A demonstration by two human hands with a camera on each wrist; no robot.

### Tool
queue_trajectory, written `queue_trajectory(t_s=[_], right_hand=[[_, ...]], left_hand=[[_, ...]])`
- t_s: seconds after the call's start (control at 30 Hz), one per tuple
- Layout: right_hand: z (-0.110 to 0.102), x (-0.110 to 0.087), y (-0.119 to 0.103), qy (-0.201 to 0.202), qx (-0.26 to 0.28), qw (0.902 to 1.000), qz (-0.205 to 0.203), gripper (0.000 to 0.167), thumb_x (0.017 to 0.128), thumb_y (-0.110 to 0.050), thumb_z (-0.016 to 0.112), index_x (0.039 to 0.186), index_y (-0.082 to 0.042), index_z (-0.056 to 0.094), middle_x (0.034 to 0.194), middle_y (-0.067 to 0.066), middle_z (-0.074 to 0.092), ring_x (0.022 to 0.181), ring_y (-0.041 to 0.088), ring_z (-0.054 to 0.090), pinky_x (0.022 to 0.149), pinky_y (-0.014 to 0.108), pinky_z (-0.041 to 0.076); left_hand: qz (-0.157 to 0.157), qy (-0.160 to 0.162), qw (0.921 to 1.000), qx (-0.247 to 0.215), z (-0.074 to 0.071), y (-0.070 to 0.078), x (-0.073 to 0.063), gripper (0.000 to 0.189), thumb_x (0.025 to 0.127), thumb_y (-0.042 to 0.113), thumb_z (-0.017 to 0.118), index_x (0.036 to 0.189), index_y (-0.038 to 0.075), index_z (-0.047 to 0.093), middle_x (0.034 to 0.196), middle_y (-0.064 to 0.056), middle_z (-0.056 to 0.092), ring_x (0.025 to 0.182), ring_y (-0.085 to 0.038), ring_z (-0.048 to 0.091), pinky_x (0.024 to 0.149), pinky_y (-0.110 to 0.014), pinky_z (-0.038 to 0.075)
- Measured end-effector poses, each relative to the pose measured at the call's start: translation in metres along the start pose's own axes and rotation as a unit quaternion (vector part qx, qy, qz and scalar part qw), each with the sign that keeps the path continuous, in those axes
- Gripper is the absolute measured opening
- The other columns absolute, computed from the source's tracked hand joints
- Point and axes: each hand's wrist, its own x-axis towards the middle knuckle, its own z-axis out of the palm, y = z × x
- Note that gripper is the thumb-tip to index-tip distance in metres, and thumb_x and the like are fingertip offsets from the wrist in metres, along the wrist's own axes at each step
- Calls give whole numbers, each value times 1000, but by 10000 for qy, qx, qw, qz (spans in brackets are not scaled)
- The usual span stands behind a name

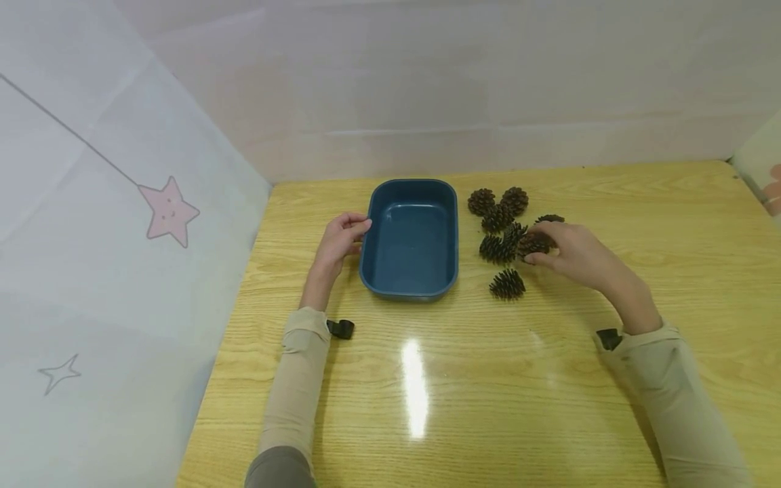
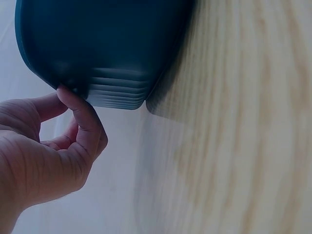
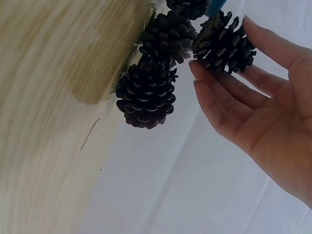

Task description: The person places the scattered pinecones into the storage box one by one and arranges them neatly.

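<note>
Item: blue tray (image 1: 407, 252). Deep, rectangular, rounded corners; upright, upper centre of the head view, on the wood-grain counter (image 1: 488, 400).

Item: left grip (image 1: 335, 245). Hand at the tray's left rim, thumb and fingers curled in a pinch on its edge.

Item: right grip (image 1: 573, 253). Hand just right of the frame's centre, thumb and fingertips clamped on one pine cone. Whether the held pine cone (image 3: 223, 45) is off the counter cannot be told.

Lot: further pine cones, brown, scales open, right of the tray and apart from it. Upper trio (image 1: 497, 218), bunched; dark pair (image 1: 490, 249), below the trio, its right member close beside the held cone; rear cone (image 1: 550, 218), partly behind the right hand; lone cone (image 1: 507, 285), lowest of the lot.

Sundries: black strap pieces (image 1: 342, 329) at both sleeve cuffs; pink star (image 1: 173, 211) on the wall covering, left of frame.

Condition notes (judgement): open scales may catch on the dark pair and drag it along. Fingertip contact on uneven scales could let the held cone twist free. A hard pull on one rim may skid or tilt the tray. A brushing wrist or sleeve could set the lone cone rolling.
</note>
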Motion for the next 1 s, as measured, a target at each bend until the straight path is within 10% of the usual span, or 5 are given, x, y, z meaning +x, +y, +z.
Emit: queue_trajectory(t_s=[1.0], right_hand=[[-4,3,-7,246,7,9996,-129,51,100,-21,73,136,10,55,132,33,61,121,52,58,100,64,46]], left_hand=[[-17,17,10000,-42,1,1,-1,31,102,23,69,127,4,63,102,-6,64,77,-13,62,62,-23,53]])
